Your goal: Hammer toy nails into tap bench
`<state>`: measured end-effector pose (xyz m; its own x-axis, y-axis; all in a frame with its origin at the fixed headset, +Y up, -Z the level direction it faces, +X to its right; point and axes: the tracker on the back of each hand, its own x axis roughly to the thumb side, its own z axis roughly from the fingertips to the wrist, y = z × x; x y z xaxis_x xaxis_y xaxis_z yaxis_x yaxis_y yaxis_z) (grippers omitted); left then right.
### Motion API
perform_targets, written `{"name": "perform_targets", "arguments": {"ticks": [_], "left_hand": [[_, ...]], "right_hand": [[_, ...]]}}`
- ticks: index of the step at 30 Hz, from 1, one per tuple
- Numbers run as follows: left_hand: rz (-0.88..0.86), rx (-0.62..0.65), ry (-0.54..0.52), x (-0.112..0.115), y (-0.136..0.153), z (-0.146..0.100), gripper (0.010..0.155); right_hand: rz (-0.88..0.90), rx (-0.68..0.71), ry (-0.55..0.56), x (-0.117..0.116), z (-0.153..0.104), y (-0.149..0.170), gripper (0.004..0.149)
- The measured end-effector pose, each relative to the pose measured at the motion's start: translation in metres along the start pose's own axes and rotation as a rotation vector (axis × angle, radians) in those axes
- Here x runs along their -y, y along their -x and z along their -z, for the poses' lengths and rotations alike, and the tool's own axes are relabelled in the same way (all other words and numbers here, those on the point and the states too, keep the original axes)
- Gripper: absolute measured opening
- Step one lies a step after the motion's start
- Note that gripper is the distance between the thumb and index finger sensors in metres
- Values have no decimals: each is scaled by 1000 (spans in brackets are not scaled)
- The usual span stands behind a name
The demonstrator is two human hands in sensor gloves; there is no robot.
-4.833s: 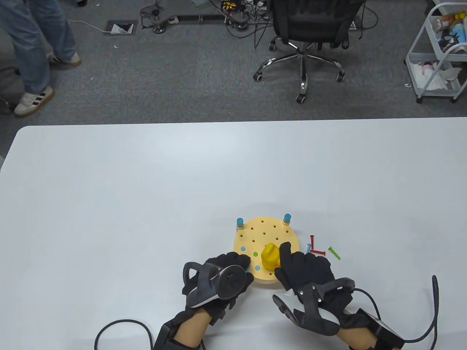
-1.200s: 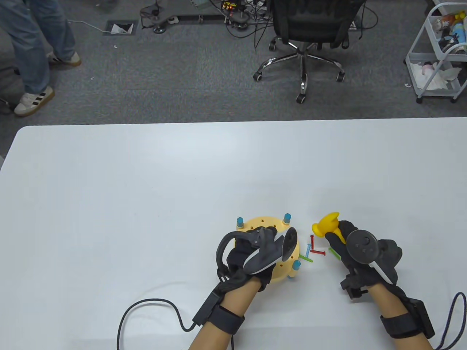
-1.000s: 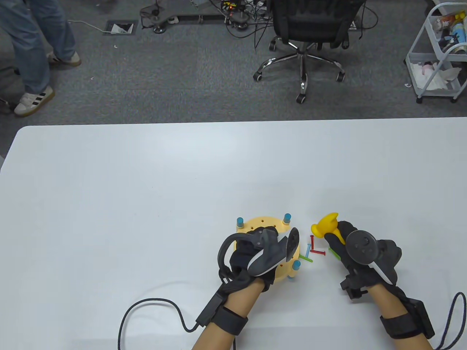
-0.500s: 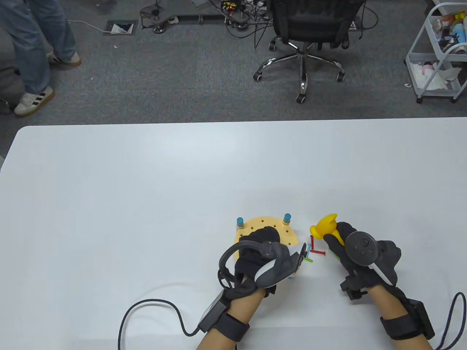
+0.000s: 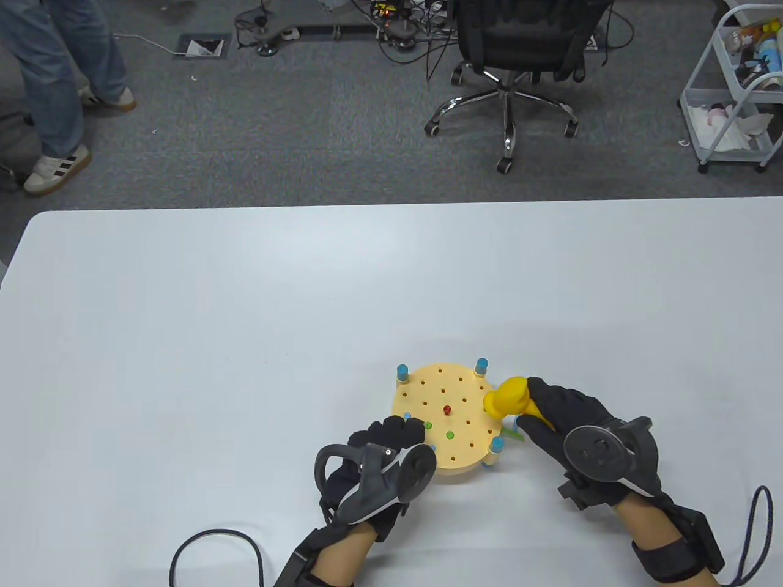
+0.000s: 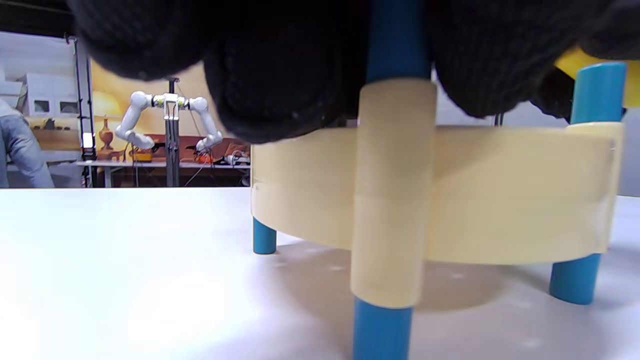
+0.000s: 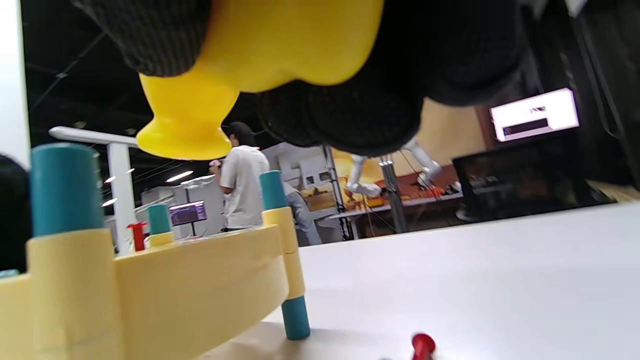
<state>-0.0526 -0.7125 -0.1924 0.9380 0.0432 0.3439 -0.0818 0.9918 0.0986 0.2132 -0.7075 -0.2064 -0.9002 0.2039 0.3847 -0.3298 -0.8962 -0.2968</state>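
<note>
The round yellow tap bench (image 5: 465, 391) on blue legs stands near the table's front. A red nail (image 5: 447, 409) stands up in its middle, with green nails (image 5: 449, 435) and a blue one (image 5: 407, 416) sunk flush. My left hand (image 5: 400, 431) holds the bench's front-left edge; in the left wrist view its fingers (image 6: 280, 75) lie on either side of a blue post (image 6: 395, 40) above the bench wall (image 6: 500, 200). My right hand (image 5: 532, 409) grips the yellow toy hammer (image 5: 508, 397), whose head hangs over the bench's right edge. The hammer (image 7: 260, 45) and the standing red nail (image 7: 137, 235) also show in the right wrist view.
Loose nails lie on the table right of the bench, mostly hidden under my right hand; a green one (image 5: 512, 435) shows, and a red one (image 7: 422, 345) in the right wrist view. An office chair (image 5: 514, 55) and a cart (image 5: 734, 92) stand on the floor beyond the table.
My left hand has drawn back from over the bench to its front-left edge, and a red nail now stands in the middle. My right hand has brought the hammer left, over the bench's right edge.
</note>
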Motion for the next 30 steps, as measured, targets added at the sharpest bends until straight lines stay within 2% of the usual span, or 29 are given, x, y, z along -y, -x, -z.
{"name": "perform_targets", "arguments": {"ticks": [4,7,12,13,14,16,18,19,20,21,22,24,25,26,27,30], "left_hand": [[-45,20,16,1,2,0,49],[-86,42,-9,4,6,0,48],[-90,51,-33,6,7,-2,48],[-87,52,-41,7,7,-2,47],[-81,52,-47,7,6,-3,47],[-83,52,-48,7,6,-3,47],[-85,53,-48,7,6,-3,47],[-85,53,-48,7,6,-3,47],[-85,52,-49,7,6,-3,47],[-83,53,-50,7,6,-3,47],[-82,54,-51,7,6,-3,47],[-85,54,-49,7,6,-3,47],[-85,55,-48,7,6,-3,47],[-86,55,-48,7,6,-3,47],[-85,55,-48,7,6,-3,47],[-84,56,-47,7,6,-3,47]], "right_hand": [[-90,58,-43,-5,12,-18,65],[-83,95,-74,-5,23,-34,65],[-125,115,-27,-11,36,-56,64],[-202,171,-154,-21,39,-61,64],[-271,159,-172,-20,38,-62,65],[-256,189,-140,-18,42,-66,65],[-222,147,20,-12,39,-67,65],[-192,151,54,-13,39,-68,65],[-212,181,-46,-19,40,-70,64],[-329,174,-225,-26,42,-71,65],[-334,166,-172,-22,38,-71,66],[-262,143,17,-18,37,-69,65],[-240,145,10,-19,38,-69,65],[-270,174,-140,-27,39,-70,65],[-334,138,-212,-28,40,-68,66],[-234,83,-79,-17,39,-58,65]]}}
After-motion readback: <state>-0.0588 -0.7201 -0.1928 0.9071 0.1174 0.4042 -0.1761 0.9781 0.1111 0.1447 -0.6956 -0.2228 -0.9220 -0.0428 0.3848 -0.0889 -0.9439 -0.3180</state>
